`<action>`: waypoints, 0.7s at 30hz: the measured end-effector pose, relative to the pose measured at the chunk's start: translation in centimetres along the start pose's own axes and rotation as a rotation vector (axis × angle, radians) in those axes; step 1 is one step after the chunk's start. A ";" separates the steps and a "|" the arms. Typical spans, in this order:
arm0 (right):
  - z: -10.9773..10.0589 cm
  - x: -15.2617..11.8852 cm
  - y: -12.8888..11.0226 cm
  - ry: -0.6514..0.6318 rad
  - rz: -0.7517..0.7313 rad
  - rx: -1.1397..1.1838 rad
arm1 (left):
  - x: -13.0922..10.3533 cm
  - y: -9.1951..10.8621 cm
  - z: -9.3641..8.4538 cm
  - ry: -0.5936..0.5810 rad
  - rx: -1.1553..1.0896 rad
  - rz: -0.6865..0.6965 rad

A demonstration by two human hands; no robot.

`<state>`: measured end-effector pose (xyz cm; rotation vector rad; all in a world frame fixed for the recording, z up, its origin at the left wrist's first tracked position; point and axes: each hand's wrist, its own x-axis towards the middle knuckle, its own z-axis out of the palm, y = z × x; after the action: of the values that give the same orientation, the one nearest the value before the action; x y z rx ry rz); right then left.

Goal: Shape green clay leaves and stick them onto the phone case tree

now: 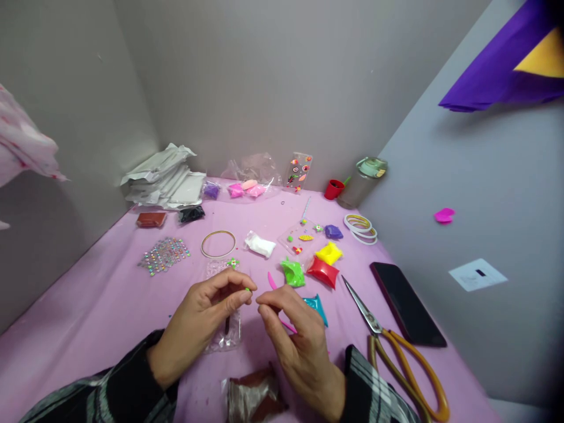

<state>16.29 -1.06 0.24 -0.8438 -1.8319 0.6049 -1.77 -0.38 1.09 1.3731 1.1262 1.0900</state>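
Observation:
My left hand [207, 314] pinches a tiny piece of green clay [248, 289] between thumb and fingertips. Close by on its right, my right hand [302, 341] has its thumb and index finger pressed together; whether anything sits between them I cannot make out. Beneath the left hand lies a clear phone case [235, 335] with a small green and white flower [233, 264] at its far end. Partly behind the right hand are a pink modelling tool [272, 281] and a blue clay packet [318, 308]. A green clay packet [293, 272] lies just beyond.
Red [324, 272] and yellow clay packets [329, 253] lie beyond the right hand. Scissors [374, 326] and a phone [408, 302] lie at right. Another clear case [304, 238] bears small clay pieces. Rhinestones [165, 255] lie left; a bottle [362, 182] stands at the back.

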 end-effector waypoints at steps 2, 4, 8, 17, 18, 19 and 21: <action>0.0 0.0 0.0 0.000 0.000 0.009 | -0.1 0.0 -0.1 -0.012 0.021 -0.008; 0.0 0.0 -0.1 -0.002 -0.002 0.011 | -0.1 -0.1 -0.1 -0.017 0.024 -0.014; 0.0 0.0 -0.3 -0.009 0.005 0.004 | 0.0 -0.2 0.0 0.010 0.002 -0.007; -0.1 -0.1 -0.1 -0.010 0.009 -0.010 | 0.0 -0.2 0.3 0.068 -0.124 0.015; -0.1 -0.1 -0.1 -0.008 0.010 -0.009 | 0.0 -0.1 0.3 0.065 -0.112 0.020; -0.1 -0.1 -0.1 -0.007 0.009 -0.010 | -0.1 -0.1 0.3 0.063 -0.101 0.021; -0.1 -0.1 -0.1 -0.005 0.010 -0.011 | -0.1 0.0 0.2 0.059 -0.079 0.016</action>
<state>16.42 -1.18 0.31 -0.8599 -1.8376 0.6046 -1.61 -0.55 1.05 1.2978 1.1039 1.1810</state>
